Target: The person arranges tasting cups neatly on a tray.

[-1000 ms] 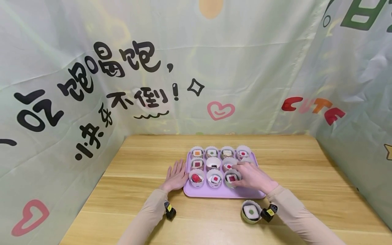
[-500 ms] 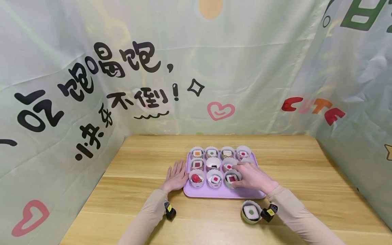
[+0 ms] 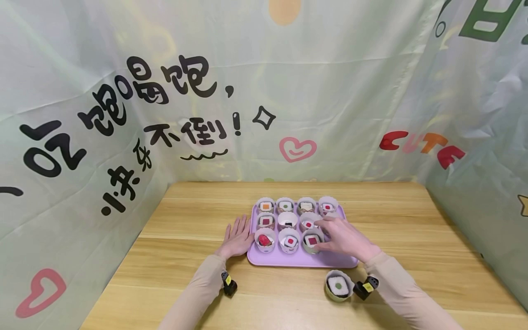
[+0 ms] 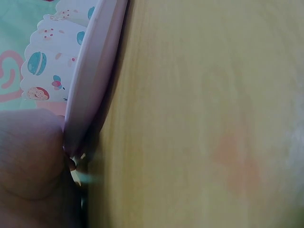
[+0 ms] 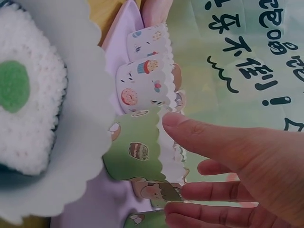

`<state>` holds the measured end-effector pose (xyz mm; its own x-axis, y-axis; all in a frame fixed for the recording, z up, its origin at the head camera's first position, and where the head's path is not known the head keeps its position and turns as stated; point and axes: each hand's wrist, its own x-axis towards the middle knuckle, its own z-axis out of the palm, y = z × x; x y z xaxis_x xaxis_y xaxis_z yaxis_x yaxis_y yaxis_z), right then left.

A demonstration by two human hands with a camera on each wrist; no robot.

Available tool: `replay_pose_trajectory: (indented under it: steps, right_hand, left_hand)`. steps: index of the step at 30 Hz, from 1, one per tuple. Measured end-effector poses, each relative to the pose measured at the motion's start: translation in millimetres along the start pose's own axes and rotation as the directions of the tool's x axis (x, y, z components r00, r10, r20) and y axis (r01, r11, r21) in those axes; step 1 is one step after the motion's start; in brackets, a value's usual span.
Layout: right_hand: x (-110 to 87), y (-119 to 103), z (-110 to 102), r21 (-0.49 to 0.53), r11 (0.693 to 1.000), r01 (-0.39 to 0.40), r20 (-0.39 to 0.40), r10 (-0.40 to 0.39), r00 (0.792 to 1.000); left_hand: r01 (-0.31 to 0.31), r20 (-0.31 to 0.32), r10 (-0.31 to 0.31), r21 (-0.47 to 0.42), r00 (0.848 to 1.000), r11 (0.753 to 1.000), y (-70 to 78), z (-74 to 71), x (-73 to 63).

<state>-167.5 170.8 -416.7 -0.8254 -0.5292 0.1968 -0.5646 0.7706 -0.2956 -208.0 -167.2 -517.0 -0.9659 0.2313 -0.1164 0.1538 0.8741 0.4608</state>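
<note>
A purple tray [image 3: 284, 262] holds rows of paper cups, most with small square sushi rolls. My left hand [image 3: 238, 238] lies spread on the table with its thumb side against the tray's left edge, also seen in the left wrist view. My right hand [image 3: 345, 237] hovers over the tray's right side and hides part of it. In the right wrist view its thumb tip is right at the rim of a green paper cup [image 5: 135, 154], and its other fingers are loosely apart. The front-row cup beside it has a sushi roll [image 3: 312, 240] with a dark red centre.
One paper cup [image 3: 339, 297] with a green-centred sushi roll [image 3: 338, 285] stands on the wooden table [image 3: 280, 298] before the tray, close to the right wrist camera. A printed cloth [image 3: 342, 110] surrounds the table's back and sides.
My right hand has shifted slightly to the right, its fingers drawing away from the front-row cup. The left hand and the tray have stayed put.
</note>
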Motion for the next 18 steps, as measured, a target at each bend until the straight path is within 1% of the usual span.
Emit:
replay_pose_trajectory:
  steps: [7,13,18]
  right_hand:
    - [-3.7,0,-4,0.021,0.999,-0.025,0.003,0.025,1.000]
    - [-10.7,1,-8,0.030,1.000,0.000,-0.021,0.000,1.000]
    - [-17.3,-2,-14,-0.003,1.000,0.013,0.011,-0.013,1.000]
  left_hand:
    - [-0.001,0.001,0.001,0.002,1.000,1.000,-1.5,1.5,1.0]
    - [-0.001,0.004,0.001,0.001,1.000,1.000,-1.8,1.6,1.5]
    - [0.001,0.002,-0.001,0.006,1.000,1.000,-2.4,1.6,2.0]
